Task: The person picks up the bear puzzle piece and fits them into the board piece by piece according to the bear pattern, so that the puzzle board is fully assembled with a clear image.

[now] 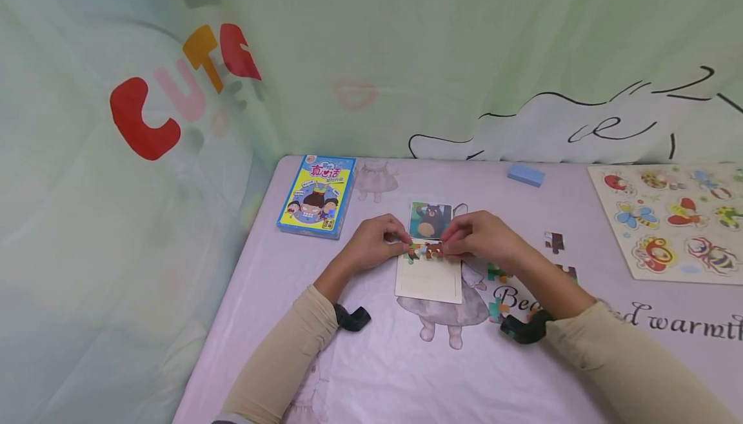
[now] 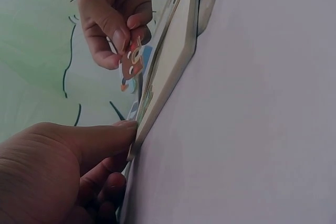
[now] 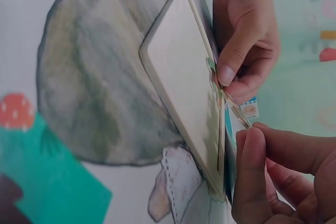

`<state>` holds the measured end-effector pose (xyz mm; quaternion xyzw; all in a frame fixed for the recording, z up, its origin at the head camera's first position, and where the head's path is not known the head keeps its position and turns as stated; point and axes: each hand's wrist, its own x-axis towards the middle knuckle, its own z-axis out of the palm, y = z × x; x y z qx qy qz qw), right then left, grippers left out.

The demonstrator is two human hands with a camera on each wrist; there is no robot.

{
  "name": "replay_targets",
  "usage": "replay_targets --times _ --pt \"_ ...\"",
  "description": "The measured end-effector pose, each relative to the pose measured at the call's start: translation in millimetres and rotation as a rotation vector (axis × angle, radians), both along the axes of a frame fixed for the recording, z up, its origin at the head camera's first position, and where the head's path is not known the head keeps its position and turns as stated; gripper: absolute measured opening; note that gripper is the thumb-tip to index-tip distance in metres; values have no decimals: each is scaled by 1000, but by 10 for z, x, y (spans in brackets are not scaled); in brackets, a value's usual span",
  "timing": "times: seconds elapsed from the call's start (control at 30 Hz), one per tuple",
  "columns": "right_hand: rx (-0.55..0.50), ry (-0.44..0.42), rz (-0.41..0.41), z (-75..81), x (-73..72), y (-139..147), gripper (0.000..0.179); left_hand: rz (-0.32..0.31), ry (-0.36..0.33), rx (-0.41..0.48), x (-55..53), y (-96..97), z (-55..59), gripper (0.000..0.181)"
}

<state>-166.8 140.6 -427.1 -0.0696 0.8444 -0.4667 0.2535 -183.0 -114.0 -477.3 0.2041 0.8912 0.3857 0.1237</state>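
In the head view a pale wooden puzzle board [image 1: 429, 283] lies on the cloth, with a bear picture card [image 1: 429, 219] just beyond its far edge. My left hand [image 1: 378, 242] holds the board's far left corner, its thumb on a green puzzle piece [image 1: 412, 253] set there. Between thumb and fingertips my right hand [image 1: 483, 237] pinches a brown bear-face puzzle piece [image 1: 433, 251]. The left wrist view shows this bear-face piece [image 2: 131, 65] tilted, raised off the board [image 2: 170, 59]. In the right wrist view it appears edge-on, close beside the left fingertips.
Loose puzzle pieces [image 1: 554, 242] lie to the right, some partly behind the right forearm. A blue-and-yellow box [image 1: 318, 197] stands back left. Farther right are a blue block [image 1: 525, 175] and a wooden board with insect pictures [image 1: 667, 224]. Hanging cloth borders the table's back and left.
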Motion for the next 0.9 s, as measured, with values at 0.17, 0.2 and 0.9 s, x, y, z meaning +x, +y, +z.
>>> replay_targets --times 0.17,0.2,0.9 --pt "-21 -24 -17 0 9 -46 21 -3 7 0 7 1 17 6" --pt "-20 -23 -16 -2 9 -54 21 -1 6 -1 8 0 19 6" --pt "81 64 -58 -50 38 -194 19 0 3 5 7 2 32 5"
